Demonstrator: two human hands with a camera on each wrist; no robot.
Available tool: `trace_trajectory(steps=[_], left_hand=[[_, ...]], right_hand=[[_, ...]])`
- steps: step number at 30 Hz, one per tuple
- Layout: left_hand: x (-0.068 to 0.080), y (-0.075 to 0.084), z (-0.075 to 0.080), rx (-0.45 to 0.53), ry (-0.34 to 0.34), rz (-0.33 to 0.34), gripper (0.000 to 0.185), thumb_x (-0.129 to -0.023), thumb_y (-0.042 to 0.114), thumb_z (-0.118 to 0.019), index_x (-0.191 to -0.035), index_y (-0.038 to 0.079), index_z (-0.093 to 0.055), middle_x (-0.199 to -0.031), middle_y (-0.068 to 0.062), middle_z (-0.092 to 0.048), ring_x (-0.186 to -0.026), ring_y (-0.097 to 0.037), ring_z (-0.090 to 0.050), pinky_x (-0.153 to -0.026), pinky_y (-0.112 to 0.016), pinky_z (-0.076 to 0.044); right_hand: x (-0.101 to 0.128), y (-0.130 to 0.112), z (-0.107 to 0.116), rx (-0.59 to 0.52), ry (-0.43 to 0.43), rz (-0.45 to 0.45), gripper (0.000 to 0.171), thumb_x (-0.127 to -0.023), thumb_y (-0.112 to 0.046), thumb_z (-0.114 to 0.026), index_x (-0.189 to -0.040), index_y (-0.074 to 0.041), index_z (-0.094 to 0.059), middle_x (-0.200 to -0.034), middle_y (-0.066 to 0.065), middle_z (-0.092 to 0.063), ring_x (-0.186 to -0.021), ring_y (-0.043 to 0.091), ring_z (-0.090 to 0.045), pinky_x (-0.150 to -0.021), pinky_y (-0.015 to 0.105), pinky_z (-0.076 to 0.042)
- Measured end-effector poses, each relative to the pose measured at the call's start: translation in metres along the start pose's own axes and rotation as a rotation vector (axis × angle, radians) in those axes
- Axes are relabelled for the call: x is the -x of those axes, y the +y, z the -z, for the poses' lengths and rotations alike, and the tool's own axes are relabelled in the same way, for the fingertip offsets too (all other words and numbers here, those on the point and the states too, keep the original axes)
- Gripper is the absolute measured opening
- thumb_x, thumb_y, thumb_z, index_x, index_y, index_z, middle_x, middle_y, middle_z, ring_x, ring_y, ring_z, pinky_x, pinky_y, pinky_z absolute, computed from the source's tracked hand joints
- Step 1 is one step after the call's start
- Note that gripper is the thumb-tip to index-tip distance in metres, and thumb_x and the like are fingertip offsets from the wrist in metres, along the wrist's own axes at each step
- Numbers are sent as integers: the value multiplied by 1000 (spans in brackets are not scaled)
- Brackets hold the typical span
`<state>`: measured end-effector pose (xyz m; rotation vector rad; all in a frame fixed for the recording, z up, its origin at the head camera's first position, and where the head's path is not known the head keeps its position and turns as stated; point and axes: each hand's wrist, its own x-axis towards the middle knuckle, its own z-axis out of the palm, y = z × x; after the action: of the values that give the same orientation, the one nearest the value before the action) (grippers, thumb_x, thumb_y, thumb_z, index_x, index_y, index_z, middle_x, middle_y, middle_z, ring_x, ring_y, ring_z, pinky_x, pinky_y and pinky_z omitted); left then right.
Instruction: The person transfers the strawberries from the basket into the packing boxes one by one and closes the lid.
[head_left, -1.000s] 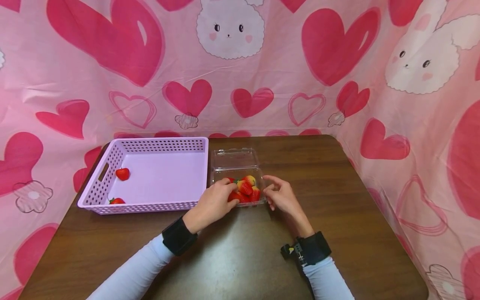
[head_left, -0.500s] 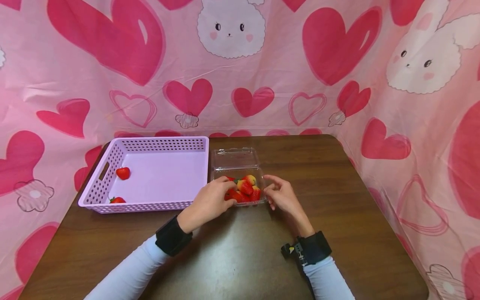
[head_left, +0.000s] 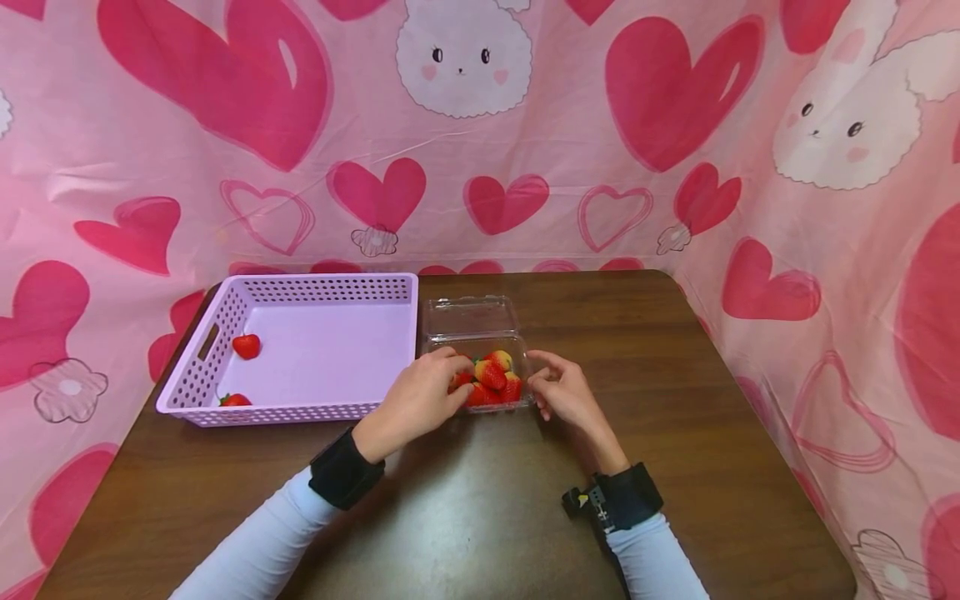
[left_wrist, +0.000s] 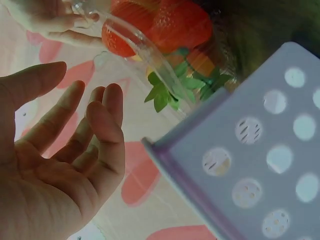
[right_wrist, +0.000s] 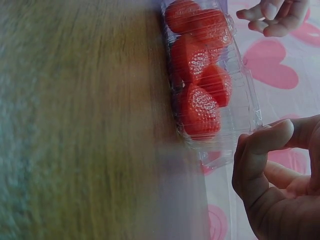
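Note:
A clear plastic clamshell (head_left: 476,339) holds several red strawberries (head_left: 495,379), and its lid (head_left: 471,317) lies open behind it. My left hand (head_left: 438,385) reaches over the box's left side, fingertips among the berries. In the left wrist view that hand (left_wrist: 75,145) has loosely curved fingers and holds nothing, with the strawberries (left_wrist: 165,22) just beyond it. My right hand (head_left: 558,387) rests at the box's right rim. In the right wrist view its fingers (right_wrist: 270,142) lie beside the clamshell (right_wrist: 245,105) without gripping it.
A lavender perforated basket (head_left: 330,287) stands left of the clamshell and touches it; two strawberries (head_left: 245,346) (head_left: 234,401) lie at its left end. All of this sits on the brown wooden table (head_left: 675,392), with pink heart-print cloth behind and at both sides.
My left wrist has drifted slightly left and its fingers have shifted a little over the berries. The right hand has stayed in place.

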<state>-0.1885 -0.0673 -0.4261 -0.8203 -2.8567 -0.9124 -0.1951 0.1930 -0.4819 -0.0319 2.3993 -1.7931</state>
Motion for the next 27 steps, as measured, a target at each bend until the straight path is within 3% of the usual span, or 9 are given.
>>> trace_trajectory(steps=[11,21,27], left_hand=[[1,-6,15,-53,53,3,21,-93,10,-78,-113,4,-78,-110,-10,-72,-93,-26,-67,-85,-44,-58],[5,-13,22,-77,49,34,21,-92,10,-77,-113,5,-78,-111,-11,-72,-97,-29,-68,-86,-48,-58],[9,-22,31,-99,73,42,22,-92,9,-76,-113,5,-78,-105,-10,-71,-89,-27,-67,-80,-47,-58]], right_hand=[[0,1,0,3,6,11,46,-98,1,-60,-144,-3,-59,-74,9,-61,-48,18,-50,-45,28,-49],[-1,1,-1,5,4,10,46,-98,1,-59,-144,-3,-59,-74,10,-62,-49,18,-51,-45,28,-49],[0,1,-1,1,4,9,46,-98,1,-60,-144,-3,-59,-73,9,-61,-48,18,-50,-45,28,-49]])
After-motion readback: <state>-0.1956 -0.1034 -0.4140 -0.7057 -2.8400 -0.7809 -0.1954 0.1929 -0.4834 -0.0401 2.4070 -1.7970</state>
